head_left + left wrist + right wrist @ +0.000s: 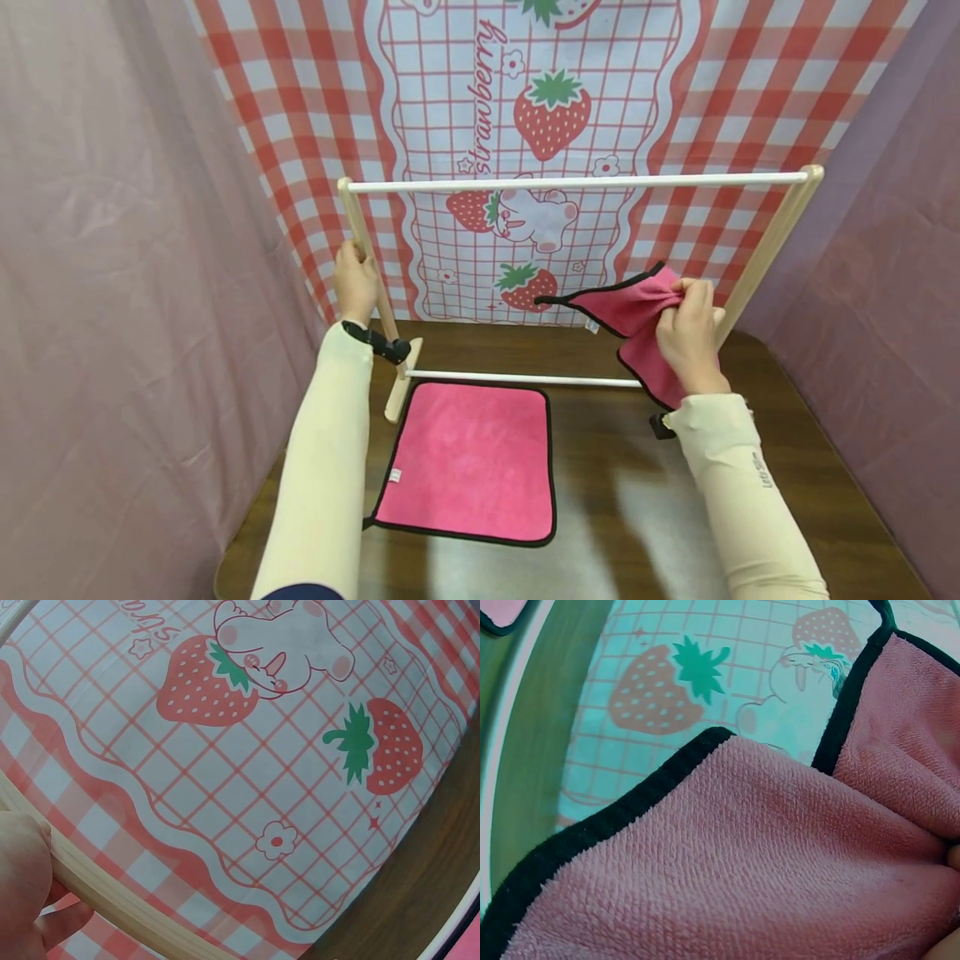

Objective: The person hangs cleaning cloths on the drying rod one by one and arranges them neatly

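My left hand (356, 282) grips the left wooden post (386, 312) of a rack with white rods; in the left wrist view its fingers (64, 924) wrap around the wood. My right hand (692, 335) pinches a pink towel (633, 312) with black edging, bunching it at the middle in front of the right post. Its hanging loop points left, and a lower part droops below the hand. The right wrist view is mostly filled by this towel (780, 847), with only bits of fingers at the right edge. The upper rod (570, 182) carries nothing.
A second pink towel (472, 462) with black edging lies flat on the wooden table (600, 500), in front of the lower rod (525, 379). Behind the rack hangs a strawberry-printed checked cloth (555, 117). Pink curtains (135, 292) flank both sides.
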Demonstrator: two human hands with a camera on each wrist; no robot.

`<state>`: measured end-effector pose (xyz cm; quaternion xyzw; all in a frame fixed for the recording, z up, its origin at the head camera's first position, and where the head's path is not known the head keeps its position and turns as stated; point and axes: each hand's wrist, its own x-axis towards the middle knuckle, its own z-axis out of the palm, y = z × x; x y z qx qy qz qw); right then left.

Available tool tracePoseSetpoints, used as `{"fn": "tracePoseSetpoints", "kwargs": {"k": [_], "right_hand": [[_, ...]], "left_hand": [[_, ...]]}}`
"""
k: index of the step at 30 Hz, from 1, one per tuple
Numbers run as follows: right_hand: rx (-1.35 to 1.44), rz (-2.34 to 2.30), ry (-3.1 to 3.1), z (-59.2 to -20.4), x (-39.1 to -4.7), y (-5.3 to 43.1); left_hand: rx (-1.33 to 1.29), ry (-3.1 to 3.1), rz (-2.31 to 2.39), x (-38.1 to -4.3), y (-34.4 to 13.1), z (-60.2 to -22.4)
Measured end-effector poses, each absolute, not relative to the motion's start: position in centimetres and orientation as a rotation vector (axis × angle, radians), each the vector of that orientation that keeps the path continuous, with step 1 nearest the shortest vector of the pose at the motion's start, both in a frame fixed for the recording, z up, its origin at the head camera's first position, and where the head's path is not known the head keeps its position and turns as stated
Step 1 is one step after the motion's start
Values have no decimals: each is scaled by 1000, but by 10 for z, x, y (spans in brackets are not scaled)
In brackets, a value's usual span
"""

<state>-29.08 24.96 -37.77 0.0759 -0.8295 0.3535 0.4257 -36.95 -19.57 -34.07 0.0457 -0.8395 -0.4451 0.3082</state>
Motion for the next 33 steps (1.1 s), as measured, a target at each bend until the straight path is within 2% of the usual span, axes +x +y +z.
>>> {"fn": "tracePoseSetpoints", "kwargs": {"k": [33], "right_hand": [[134,792,-1848,-260,-297,246]], "left_hand": [[124,-2218,-1178,-370,-196,-340]]}}
